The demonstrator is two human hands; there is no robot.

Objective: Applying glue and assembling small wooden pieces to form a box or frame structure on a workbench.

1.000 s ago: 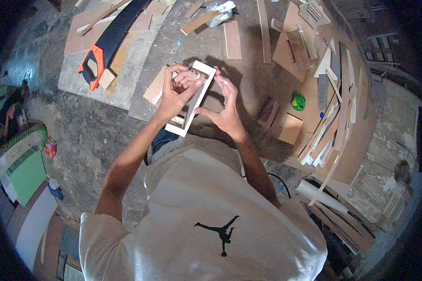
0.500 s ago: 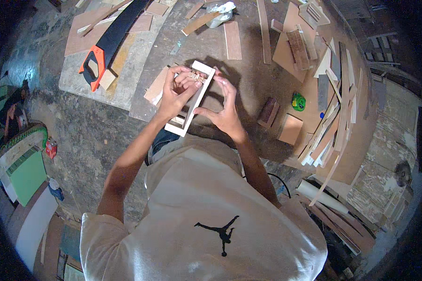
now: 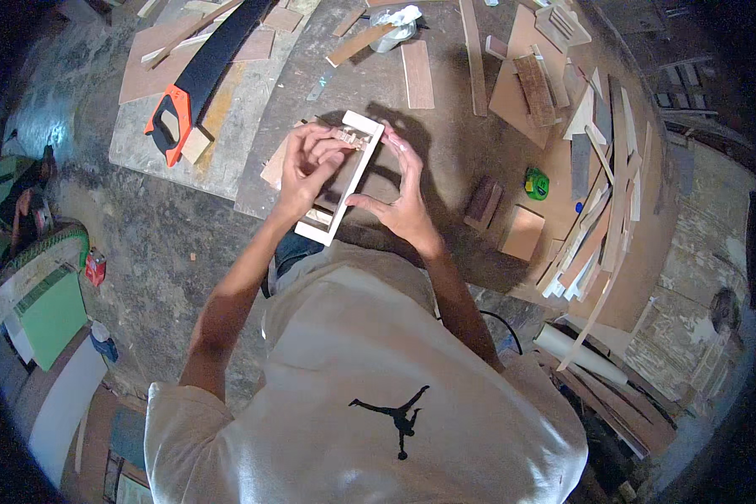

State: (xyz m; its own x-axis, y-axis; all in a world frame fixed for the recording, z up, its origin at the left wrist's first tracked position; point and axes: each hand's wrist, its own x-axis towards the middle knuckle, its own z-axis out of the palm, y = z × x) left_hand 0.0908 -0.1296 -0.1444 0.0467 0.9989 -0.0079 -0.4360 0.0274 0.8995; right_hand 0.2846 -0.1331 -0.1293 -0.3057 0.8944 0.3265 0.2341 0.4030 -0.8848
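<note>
Workshop surface (image 3: pixel 445 84) was pretty cluttered, wood offcuts all over, with a patchy grey floor (image 3: pixel 160 252) off to the left of the pale wooden frame (image 3: pixel 355 186) we had going. That frame was up between our two hands, tilted, over the near edge of the surface. Our right hand (image 3: pixel 403 206) had its grip closed around the long right rail, thumb toward the near end and fingers up by the far end. Our left hand (image 3: pixel 305 175) was half curled over the frame's open side, fingertips at a small brown piece (image 3: pixel 349 137) inside the far end. Honestly can't tell if that grip was pinching it or just touching it.

Relative to the frame: the orange-handled handsaw (image 3: pixel 202 84) lay well to the left and farther off, and a flat board (image 3: pixel 417 74) plus a metal tin (image 3: pixel 397 31) sat beyond it. Off to the right we had a dark block (image 3: pixel 483 202), then a green tape measure (image 3: pixel 536 183), and a messy heap of strips (image 3: pixel 601 202) farthest out.
</note>
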